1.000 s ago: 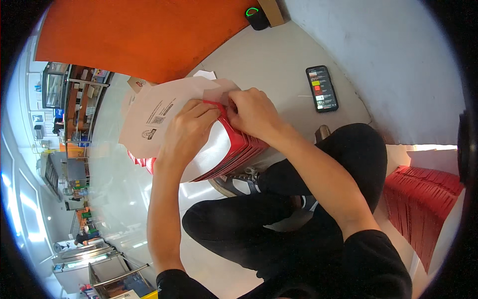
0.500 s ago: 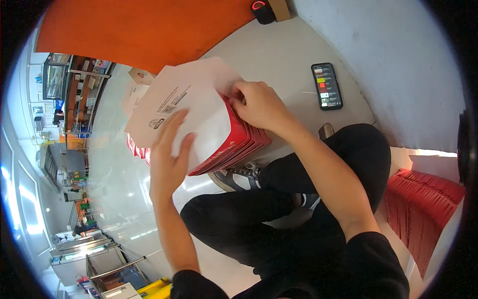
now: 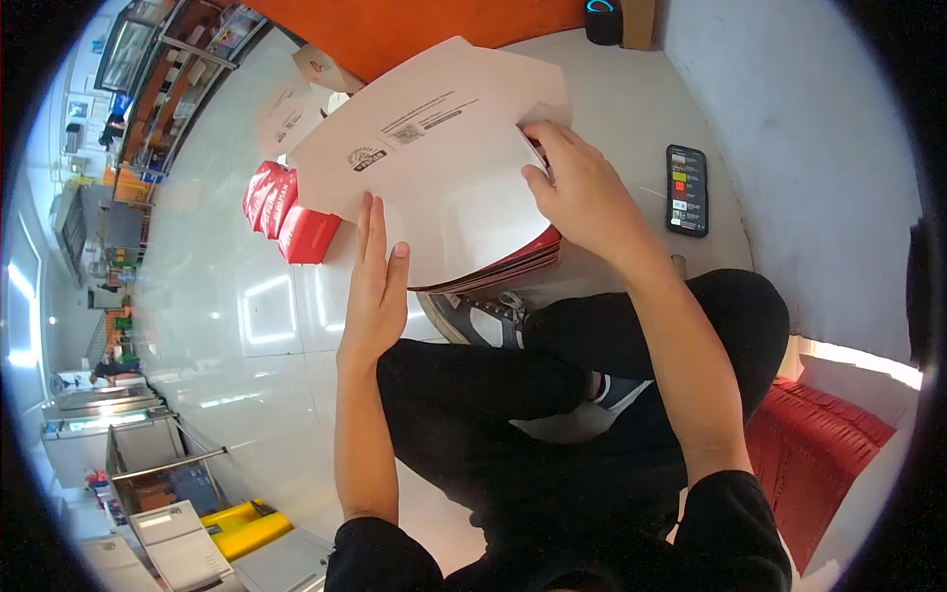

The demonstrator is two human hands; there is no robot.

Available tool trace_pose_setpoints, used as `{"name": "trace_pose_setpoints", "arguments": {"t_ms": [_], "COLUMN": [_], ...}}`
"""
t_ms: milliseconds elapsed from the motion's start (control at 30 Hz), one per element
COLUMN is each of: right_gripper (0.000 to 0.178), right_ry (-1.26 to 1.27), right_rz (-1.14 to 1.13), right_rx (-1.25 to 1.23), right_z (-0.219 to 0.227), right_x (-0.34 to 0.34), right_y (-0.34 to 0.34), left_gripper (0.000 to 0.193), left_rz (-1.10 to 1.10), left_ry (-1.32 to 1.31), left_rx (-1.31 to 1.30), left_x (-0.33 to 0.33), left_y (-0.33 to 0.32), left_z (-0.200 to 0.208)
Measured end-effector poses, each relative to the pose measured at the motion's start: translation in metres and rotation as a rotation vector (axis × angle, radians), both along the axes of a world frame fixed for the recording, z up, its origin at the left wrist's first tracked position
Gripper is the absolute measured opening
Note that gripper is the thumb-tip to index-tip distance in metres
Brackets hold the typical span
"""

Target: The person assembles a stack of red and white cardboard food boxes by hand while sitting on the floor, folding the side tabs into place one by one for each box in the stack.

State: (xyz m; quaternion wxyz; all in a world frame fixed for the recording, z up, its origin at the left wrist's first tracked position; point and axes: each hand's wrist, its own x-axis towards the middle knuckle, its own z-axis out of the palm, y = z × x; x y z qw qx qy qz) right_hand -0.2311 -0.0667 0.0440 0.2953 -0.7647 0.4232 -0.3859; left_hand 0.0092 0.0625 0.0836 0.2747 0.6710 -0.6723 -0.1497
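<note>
A stack of flat, unfolded cardboard box blanks (image 3: 464, 187) lies in front of my crossed legs. The top blank shows its pale side with dark print, and red faces show along the stack's near edge. My left hand (image 3: 375, 291) is flat, fingers stretched out, with its fingertips at the left edge of the top blank. At the right edge, my right hand (image 3: 592, 192) grips the cardboard, its thumb on the pale side and its other fingers bent at the rim. How many layers it grips is hidden.
Red boxes (image 3: 301, 222) sit left of the stack, with pale printed cardboard (image 3: 291, 118) behind them. A phone (image 3: 688, 192) with a lit screen lies on the floor to the right. More red blanks (image 3: 814, 459) are stacked by the wall. A dark round speaker (image 3: 604, 25) stands far back.
My left hand has gone from lying over the top blank to its left edge, fingers straightened. The top blank is tilted differently. More red boxes show on the left, and my view has shifted.
</note>
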Motion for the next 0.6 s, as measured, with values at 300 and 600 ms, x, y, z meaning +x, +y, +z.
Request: {"name": "trace_pose_setpoints", "arguments": {"t_ms": [300,600], "right_gripper": [0.033,0.023], "right_ry": [0.005,0.093], "right_rz": [-0.011,-0.080], "right_rx": [0.004,-0.097], "right_z": [0.010,-0.003], "right_x": [0.002,-0.004], "right_y": [0.005,-0.004], "left_gripper": [0.058,0.056], "left_rz": [0.027,0.281], "left_ry": [0.046,0.316], "left_rx": [-0.068,-0.082], "left_x": [0.005,-0.002], "left_y": [0.002,-0.005], "left_z": [-0.021,-0.021]}}
